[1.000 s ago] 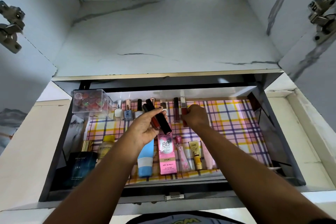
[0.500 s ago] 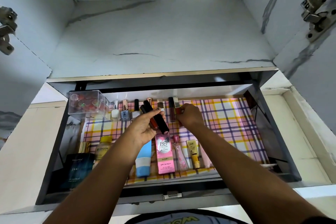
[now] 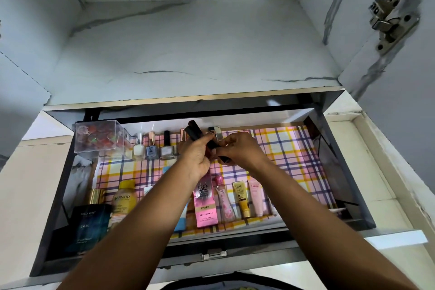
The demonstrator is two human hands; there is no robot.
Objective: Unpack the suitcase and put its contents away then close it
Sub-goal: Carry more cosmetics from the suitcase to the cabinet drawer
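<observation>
An open drawer (image 3: 348,198) with a plaid liner (image 3: 282,148) holds cosmetics. My left hand (image 3: 196,160) grips a bunch of dark lipstick tubes (image 3: 194,132) over the middle of the drawer. My right hand (image 3: 240,150) has come up against it and pinches one black tube (image 3: 224,159) at the bunch's lower end. Along the back stand nail polish bottles (image 3: 153,148) and more lipsticks (image 3: 217,130). At the front lie a pink BB cream box (image 3: 204,205), small tubes (image 3: 244,198) and a pink bottle (image 3: 223,198). The suitcase is out of sight.
A clear box of hair clips (image 3: 98,139) stands at the drawer's back left. A yellow Garnier bottle (image 3: 123,200), a gold-capped bottle (image 3: 95,195) and a dark blue perfume box (image 3: 90,226) sit front left. The right of the liner is bare. A bare shelf (image 3: 188,54) lies above.
My right hand left the lipstick it had set at the back row and moved left to meet my left hand, taking hold of a tube from the bunch.
</observation>
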